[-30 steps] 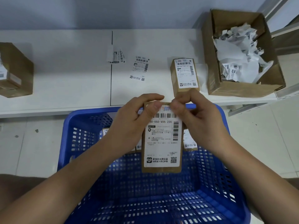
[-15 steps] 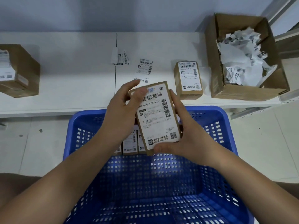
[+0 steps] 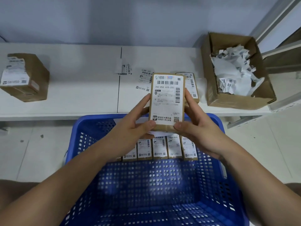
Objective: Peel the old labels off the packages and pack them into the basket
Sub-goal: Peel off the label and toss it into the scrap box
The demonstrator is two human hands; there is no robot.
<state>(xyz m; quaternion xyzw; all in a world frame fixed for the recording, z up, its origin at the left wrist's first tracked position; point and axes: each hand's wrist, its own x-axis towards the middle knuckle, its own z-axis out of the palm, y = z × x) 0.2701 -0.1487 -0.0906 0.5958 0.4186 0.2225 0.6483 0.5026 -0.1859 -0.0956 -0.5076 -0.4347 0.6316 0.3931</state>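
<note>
Holding a small cardboard package (image 3: pixel 167 101) upright above the far edge of the blue basket (image 3: pixel 78 128), the left hand (image 3: pixel 130 126) and right hand (image 3: pixel 197 128) clamp its long sides, thumbs curled over its bottom end at 6 o'clock. It looks light and stiff, so edge grips suit it. Its label (image 3: pixel 167 98) seems thin and tearable; a top corner at 12 o'clock is probably the best place to start peeling. More packages (image 3: pixel 159 149) line the basket below.

Both forearms reach forward and converge, left hand (image 3: pixel 130 126) and right hand (image 3: pixel 197 128) raised level, palms facing each other, thumbs curled in at the bottom, fingers extended up the sides, gripping between them.
</note>
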